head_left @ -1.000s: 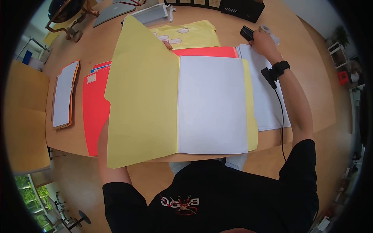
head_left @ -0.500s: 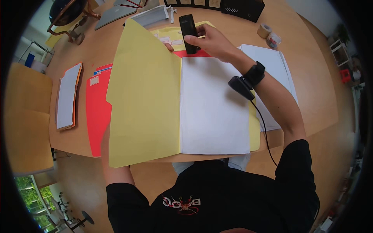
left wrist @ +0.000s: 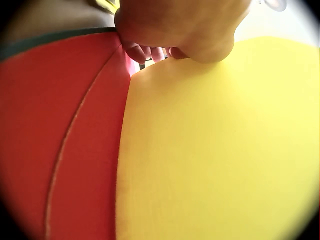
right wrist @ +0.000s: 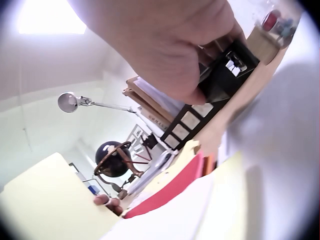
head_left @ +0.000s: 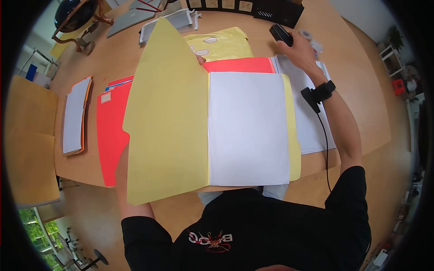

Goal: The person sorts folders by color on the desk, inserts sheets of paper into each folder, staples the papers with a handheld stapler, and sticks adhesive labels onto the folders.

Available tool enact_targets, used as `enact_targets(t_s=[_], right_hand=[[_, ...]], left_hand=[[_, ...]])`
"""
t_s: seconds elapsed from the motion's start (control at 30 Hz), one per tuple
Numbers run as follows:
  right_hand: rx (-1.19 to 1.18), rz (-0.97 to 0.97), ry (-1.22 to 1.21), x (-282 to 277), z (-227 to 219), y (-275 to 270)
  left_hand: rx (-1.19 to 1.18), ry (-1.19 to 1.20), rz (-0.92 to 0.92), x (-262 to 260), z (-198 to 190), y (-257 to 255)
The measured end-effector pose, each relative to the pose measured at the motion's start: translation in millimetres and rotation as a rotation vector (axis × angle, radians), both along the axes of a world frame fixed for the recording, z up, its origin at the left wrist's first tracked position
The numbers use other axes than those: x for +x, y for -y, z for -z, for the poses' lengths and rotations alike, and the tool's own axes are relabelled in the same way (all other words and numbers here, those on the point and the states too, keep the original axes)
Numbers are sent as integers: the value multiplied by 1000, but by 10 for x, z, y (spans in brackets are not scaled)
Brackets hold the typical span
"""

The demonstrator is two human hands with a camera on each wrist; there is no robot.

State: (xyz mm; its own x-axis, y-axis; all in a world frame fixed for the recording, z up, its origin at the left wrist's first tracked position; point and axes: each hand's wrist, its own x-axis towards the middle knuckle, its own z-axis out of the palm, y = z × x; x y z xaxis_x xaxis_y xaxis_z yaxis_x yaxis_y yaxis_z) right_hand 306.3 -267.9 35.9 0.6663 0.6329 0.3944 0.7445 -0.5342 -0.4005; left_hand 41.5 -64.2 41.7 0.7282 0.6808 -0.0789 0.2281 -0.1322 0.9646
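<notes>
A yellow folder (head_left: 167, 122) lies open with white paper (head_left: 247, 128) on its right side and its left cover raised. Behind that cover is the left hand (left wrist: 180, 25), whose fingertips show at the top edge close to the fold; its curled fingers grip the folder there. The right hand (head_left: 302, 50) grips a black stapler (head_left: 281, 34) beyond the folder's upper right corner, off the paper. In the right wrist view the stapler (right wrist: 227, 70) sits between thumb and fingers, with part of it hidden by the hand (right wrist: 175, 50).
Red folders (head_left: 110, 135) lie at left and under the yellow one. Loose white sheets (head_left: 312, 131) are at right, tape rolls (head_left: 305, 35) beyond them. A paper stack (head_left: 76, 117) is far left; a yellow envelope (head_left: 226, 43), black organizer (head_left: 275, 16), laptop and globe stand behind.
The right hand carried the stapler left to the top of the white paper, then back right to near the tape. The left hand still grips the folder.
</notes>
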Motion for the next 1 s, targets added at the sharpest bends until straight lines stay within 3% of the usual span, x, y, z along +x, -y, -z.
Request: enact_targets(t_s=[0.07, 0.17, 0.23, 0.3, 0.5, 0.57, 0.6, 0.67, 0.73, 0.8, 0.9, 1.0], right_hand=[[-230, 185, -12, 134, 40, 169], [-220, 188, 43, 244, 185, 337], [-211, 182, 29, 235, 204, 379], [-217, 173, 65, 262, 252, 386], [-224, 162, 73, 251, 264, 384], [-261, 153, 10, 269, 204, 382], [-298, 148, -55, 275, 146, 366], [-284, 119, -53, 89, -168, 225], [-269, 99, -58, -75, -231, -6], [-115, -259, -109, -168, -146, -336], [-167, -615, -105, -623, -116, -831], [-142, -680, -137, -813, 164, -1259]], left_hand=[[1, -4, -6, -59, 2, 56], [-1, -10, -18, -35, 8, 147], [-175, 382, 245, 13, 532, -204], [-18, 499, 246, 21, 482, -77], [105, 406, 233, 11, 525, -86], [121, 210, 267, -16, 590, -130], [122, 213, 260, -33, 573, -140], [405, 127, 228, -66, 514, -128], [368, 92, 259, -50, 520, -133], [331, 58, 293, -35, 525, -124], [363, 61, 253, -36, 511, -106], [348, 103, 247, -21, 596, -161]])
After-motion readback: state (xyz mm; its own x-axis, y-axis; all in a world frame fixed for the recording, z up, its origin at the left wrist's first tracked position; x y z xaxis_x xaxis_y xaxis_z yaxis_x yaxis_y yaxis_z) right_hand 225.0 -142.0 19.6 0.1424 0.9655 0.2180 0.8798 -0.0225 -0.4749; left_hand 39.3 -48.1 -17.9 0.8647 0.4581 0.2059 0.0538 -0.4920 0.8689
